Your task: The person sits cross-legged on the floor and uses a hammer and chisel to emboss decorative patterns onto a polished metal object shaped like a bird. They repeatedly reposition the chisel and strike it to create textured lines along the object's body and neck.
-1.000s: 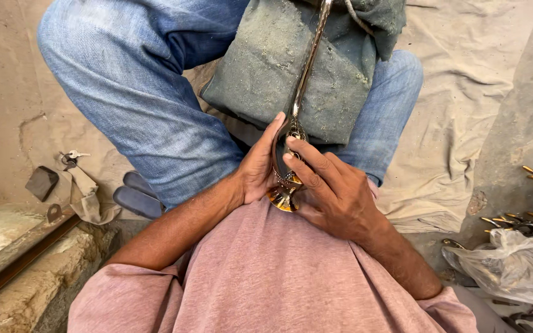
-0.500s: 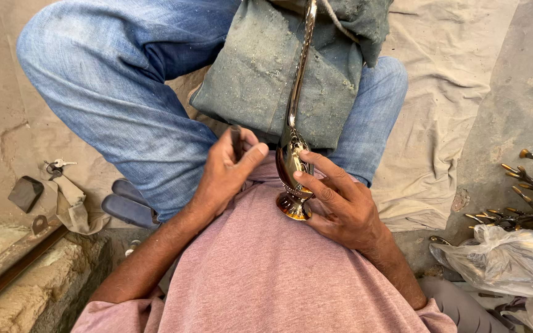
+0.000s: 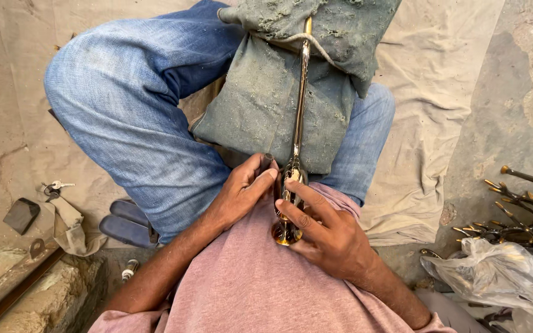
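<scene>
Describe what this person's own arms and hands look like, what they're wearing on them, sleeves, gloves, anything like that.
Both hands are bare, with no gloves. No rings, watch or bracelet show on the left hand or the right hand. The forearms are uncovered as well. A dusty pink short-sleeved shirt shows at the bottom of the view, its sleeves ending near the elbows. Fingernails are short.
</scene>
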